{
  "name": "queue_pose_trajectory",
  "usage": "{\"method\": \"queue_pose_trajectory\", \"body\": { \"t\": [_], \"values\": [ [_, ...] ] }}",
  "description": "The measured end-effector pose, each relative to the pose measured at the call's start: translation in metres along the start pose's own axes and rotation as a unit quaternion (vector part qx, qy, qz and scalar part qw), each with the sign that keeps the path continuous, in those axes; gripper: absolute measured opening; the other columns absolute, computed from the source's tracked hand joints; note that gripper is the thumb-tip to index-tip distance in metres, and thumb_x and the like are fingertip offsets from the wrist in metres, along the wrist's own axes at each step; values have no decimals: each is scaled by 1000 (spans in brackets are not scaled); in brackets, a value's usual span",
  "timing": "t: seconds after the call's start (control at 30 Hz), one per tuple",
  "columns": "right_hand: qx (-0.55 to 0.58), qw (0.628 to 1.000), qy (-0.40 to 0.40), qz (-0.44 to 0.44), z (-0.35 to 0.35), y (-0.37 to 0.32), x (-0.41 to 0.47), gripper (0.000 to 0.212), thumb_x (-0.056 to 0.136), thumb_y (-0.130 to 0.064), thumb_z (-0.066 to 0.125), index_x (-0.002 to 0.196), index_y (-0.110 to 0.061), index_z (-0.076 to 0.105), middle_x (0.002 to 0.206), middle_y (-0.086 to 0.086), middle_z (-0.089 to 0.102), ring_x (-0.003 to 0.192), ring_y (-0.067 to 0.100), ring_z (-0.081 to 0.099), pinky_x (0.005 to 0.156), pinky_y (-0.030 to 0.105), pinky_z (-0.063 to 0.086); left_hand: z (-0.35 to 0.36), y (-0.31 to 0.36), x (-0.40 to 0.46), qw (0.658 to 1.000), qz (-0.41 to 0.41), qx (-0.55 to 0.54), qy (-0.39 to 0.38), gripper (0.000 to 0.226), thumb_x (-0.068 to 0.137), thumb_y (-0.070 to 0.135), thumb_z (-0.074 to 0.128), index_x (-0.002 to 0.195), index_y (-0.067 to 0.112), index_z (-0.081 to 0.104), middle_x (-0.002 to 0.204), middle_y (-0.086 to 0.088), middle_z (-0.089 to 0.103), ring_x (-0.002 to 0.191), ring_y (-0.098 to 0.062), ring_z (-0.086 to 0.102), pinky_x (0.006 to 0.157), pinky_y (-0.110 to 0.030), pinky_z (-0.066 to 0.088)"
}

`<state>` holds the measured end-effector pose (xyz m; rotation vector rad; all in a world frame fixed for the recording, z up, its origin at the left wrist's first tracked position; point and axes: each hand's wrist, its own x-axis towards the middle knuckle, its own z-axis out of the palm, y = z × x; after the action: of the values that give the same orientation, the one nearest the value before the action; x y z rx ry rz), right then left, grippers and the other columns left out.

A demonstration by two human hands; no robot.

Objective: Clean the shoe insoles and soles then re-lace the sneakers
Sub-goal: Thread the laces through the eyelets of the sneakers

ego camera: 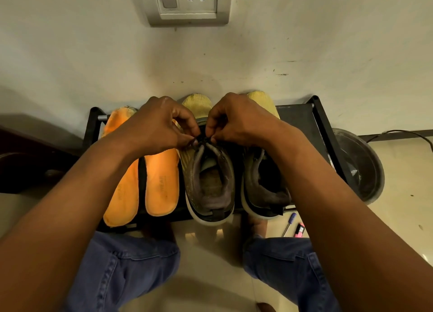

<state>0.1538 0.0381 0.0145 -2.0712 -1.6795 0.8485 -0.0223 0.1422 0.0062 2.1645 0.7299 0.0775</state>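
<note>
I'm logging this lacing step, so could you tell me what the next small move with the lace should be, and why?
Probably draw the dark lace snug by easing both hands apart. The left hand and right hand each pinch it at the throat of the left sneaker, where it looks bunched. The orange insoles lie out beside it.

A low black rack (302, 117) stands against the wall, carrying two orange insoles (161, 180) side by side at left. Two yellow sneakers (208, 171) sit beside them, heels toward us.

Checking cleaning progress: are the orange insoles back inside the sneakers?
No, both orange insoles lie on the rack beside the sneakers.
</note>
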Motion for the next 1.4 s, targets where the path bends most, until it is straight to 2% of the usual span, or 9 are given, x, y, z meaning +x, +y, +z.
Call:
{"method": "queue_pose_trajectory", "body": {
  "t": [0.27,0.43,0.6,0.7,0.87,1.03,1.23,1.4],
  "values": [
    [11,1000,0,-10,0,1,1,11,76,-12,84,84,-19,82,79,-4,76,75,9,69,78,38,60,-1,1,2,1000,12,-13,-16,15,74,12,89,84,21,83,74,16,75,69,-8,74,81,-46,62],
    [24,1000,-16,-6,1,3,1,11,76,-11,82,83,-19,81,78,-4,76,76,10,70,78,40,60,-2,-1,3,999,12,-15,-48,16,75,13,88,85,24,81,79,13,77,72,-10,75,84,-47,61],
    [30,999,-24,-4,3,5,3,12,77,-11,82,84,-20,81,80,-5,75,77,9,70,78,36,61,-1,-5,5,998,12,-13,-63,19,76,10,87,88,23,80,84,8,78,75,-11,75,83,-45,61],
    [22,1000,-21,-8,5,5,3,11,77,-9,80,84,-18,81,77,-4,75,74,9,69,73,32,60,2,-6,7,998,27,5,-61,18,78,9,86,86,24,80,82,9,77,74,-9,75,80,-45,62],
    [2,1000,-22,-19,9,4,3,7,83,-12,73,87,-14,79,78,-1,73,69,10,64,60,21,48,5,-10,8,997,42,31,-49,18,83,8,81,89,25,80,86,11,77,76,-7,74,78,-48,61],
    [-5,999,-27,-27,9,6,3,10,87,-16,68,85,-10,77,78,6,71,73,20,65,59,25,45,7,-10,6,996,63,58,-33,23,86,10,77,88,33,75,90,17,75,79,-5,72,76,-45,60],
    [-17,999,-29,-33,12,6,3,15,90,-18,63,83,-7,71,77,10,67,73,25,63,62,35,47,10,-12,4,992,83,93,-8,18,87,14,75,90,31,72,90,12,74,81,-11,71,76,-47,56],
    [-9,999,-34,-26,11,5,3,14,92,-18,64,88,-8,73,81,9,69,76,24,64,67,40,51,9,-10,3,993,77,90,-12,9,82,31,66,88,37,70,89,14,73,81,-9,71,77,-47,57]
  ]
}}
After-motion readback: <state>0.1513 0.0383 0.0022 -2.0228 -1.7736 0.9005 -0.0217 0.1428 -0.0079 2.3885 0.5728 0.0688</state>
